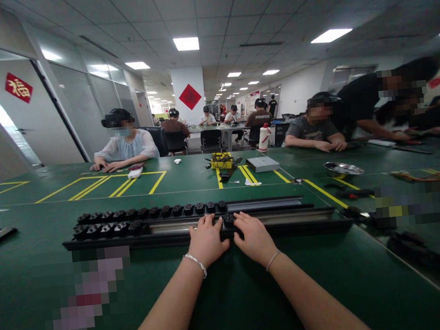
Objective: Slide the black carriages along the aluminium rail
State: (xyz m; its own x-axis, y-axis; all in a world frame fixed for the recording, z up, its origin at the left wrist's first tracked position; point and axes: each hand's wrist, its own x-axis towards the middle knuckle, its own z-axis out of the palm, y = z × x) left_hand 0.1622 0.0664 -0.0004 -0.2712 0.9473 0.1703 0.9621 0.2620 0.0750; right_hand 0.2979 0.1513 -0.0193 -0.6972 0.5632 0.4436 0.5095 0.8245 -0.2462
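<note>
Two long black power track rails lie side by side across the table in front of me. The near rail [296, 227] has several black socket modules [107, 229] at its left end and one lone socket module [229, 219] near its middle. My left hand [207, 241] is just left of that lone module, fingers over the rail and thumb at its front wall. My right hand [255, 237] mirrors it on the right, fingertips at the module's edge. Behind, the far rail [264, 203] carries a long row of similar modules. The fingers partly hide the near rail's channel.
The green table [159, 305] has yellow tape lines. Beyond the rails stand a yellow box with cables [221, 160], a grey box [262, 164] and a metal bowl [344, 168]. Cables and tools lie to the right. People sit across the table [124, 143].
</note>
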